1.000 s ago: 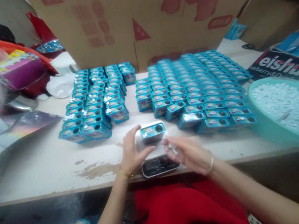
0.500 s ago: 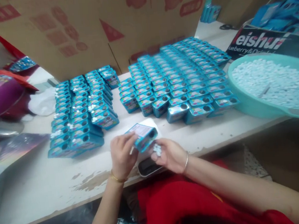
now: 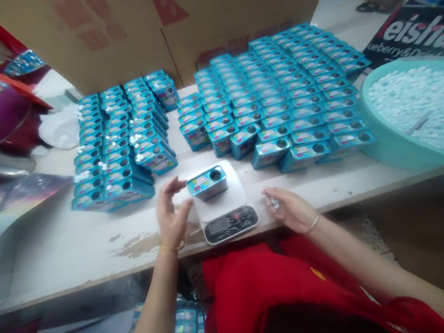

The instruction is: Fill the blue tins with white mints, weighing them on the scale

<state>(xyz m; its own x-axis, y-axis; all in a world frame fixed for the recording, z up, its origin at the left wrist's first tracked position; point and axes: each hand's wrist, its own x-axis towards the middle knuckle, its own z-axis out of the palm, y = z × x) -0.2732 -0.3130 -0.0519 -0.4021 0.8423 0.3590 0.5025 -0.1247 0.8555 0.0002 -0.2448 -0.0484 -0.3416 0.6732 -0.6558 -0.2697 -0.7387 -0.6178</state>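
Observation:
A blue tin (image 3: 207,186) with a round dark hole in its top stands on the white plate of a kitchen scale (image 3: 234,194). Beside the tin's left end, my left hand (image 3: 172,212) is open, thumb and fingers apart around that corner. To the right of the scale, my right hand (image 3: 290,207) is curled around a few small white candies (image 3: 275,202). Most of what lies in that palm is hidden by the fingers. The scale's display is too blurred to read.
Rows of blue tins (image 3: 279,104) fill the table's middle; another group (image 3: 122,144) stands left, some with white candies on top. A turquoise basin (image 3: 382,137) of white candies sits at right. A large cardboard box (image 3: 129,45) stands behind, and a white cloth (image 3: 60,128) lies left.
The tin, tilted in my left hand before, now stands on the scale, and that hand has let go. My right hand has moved right, away from the tin, its fingers closing over the candies.

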